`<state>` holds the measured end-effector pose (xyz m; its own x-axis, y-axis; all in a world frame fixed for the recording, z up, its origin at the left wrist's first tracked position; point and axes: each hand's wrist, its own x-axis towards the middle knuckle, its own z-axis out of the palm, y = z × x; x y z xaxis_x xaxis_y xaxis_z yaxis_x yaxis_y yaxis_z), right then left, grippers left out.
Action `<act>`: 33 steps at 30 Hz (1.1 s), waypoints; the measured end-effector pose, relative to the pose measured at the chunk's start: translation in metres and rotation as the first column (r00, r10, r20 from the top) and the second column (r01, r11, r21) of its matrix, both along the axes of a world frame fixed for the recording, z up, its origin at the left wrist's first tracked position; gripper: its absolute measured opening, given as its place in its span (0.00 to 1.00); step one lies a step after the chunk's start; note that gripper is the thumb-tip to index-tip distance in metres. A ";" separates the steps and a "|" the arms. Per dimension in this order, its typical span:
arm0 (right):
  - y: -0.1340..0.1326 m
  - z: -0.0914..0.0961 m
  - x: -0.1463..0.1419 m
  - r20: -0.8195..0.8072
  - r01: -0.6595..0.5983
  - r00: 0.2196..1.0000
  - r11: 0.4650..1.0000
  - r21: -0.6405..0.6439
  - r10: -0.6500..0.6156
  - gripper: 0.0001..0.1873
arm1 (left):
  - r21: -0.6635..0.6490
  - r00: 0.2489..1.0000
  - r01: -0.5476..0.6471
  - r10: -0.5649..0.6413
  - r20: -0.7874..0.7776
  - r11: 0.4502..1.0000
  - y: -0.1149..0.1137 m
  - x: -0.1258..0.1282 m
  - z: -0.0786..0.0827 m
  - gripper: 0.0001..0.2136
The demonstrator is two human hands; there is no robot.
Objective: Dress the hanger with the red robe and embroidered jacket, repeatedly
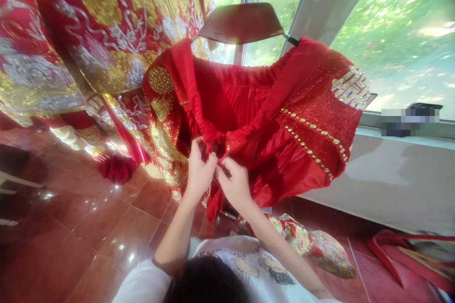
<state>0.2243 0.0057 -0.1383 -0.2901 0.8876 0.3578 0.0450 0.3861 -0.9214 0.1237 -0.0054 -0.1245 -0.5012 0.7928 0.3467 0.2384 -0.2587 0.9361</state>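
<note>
A red garment [270, 104] with gold bead rows and a sequined panel hangs over a brown chair [241, 21]. My left hand [199, 170] and my right hand [234, 182] meet at a gathered knot of its red fabric [222, 144] in the middle. The fingers of both hands are closed in a pinch on that bunched cloth, the hands touching each other. My forearms rise from my white printed shirt [249, 260] at the bottom edge.
A large red robe with gold and silver embroidery [88, 33] hangs at upper left. A small red bundle [117, 168] lies on the red-brown tile floor [71, 236]. An embroidered piece [320, 246] lies beside me. A white sill wall [391, 175] and red hangers [401, 251] are on the right.
</note>
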 end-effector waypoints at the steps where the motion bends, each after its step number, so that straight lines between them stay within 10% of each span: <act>1: 0.000 0.000 0.000 0.007 0.000 1.000 1.000 0.015 0.000 0.14 | 0.012 0.994 0.090 -0.090 0.063 0.996 0.001 -0.001 0.000 0.15; 7: 0.003 0.000 0.003 -0.001 -0.017 1.000 0.999 0.033 0.017 0.10 | 0.050 0.798 0.410 -0.385 0.463 0.911 0.003 -0.021 -0.003 0.08; 12: 0.004 0.000 0.004 -0.033 -0.051 0.998 0.998 0.025 0.052 0.10 | 0.120 0.630 0.389 -0.359 0.689 0.913 -0.003 -0.028 -0.020 0.13; 17: 0.006 -0.001 0.004 -0.044 -0.068 0.997 0.998 0.015 0.069 0.09 | 0.411 0.305 0.187 -0.450 0.839 0.892 -0.018 -0.036 -0.032 0.15; 20: 0.006 0.001 0.008 -0.022 -0.053 0.998 0.999 0.011 0.054 0.11 | 0.455 0.474 -0.022 -0.392 0.789 0.890 -0.027 -0.067 -0.035 0.13; 24: 0.004 0.005 0.010 -0.014 -0.031 0.999 0.999 -0.012 0.030 0.12 | 0.146 0.778 -0.154 0.029 0.627 0.977 -0.032 -0.120 -0.040 0.10; 28: 0.003 0.007 0.006 -0.009 -0.051 0.999 0.999 -0.004 0.051 0.12 | -0.116 0.872 -0.487 0.474 -0.121 0.866 -0.026 -0.118 -0.036 0.12; 30: 0.004 0.008 0.003 0.000 -0.057 0.998 0.998 0.013 0.057 0.11 | -0.013 0.804 -0.512 0.474 -0.359 0.859 -0.022 -0.092 -0.025 0.16; 33: 0.005 0.008 0.000 0.018 -0.051 0.999 0.998 0.044 0.050 0.12 | 0.044 0.899 -0.179 0.182 -0.397 0.983 -0.017 -0.045 -0.007 0.16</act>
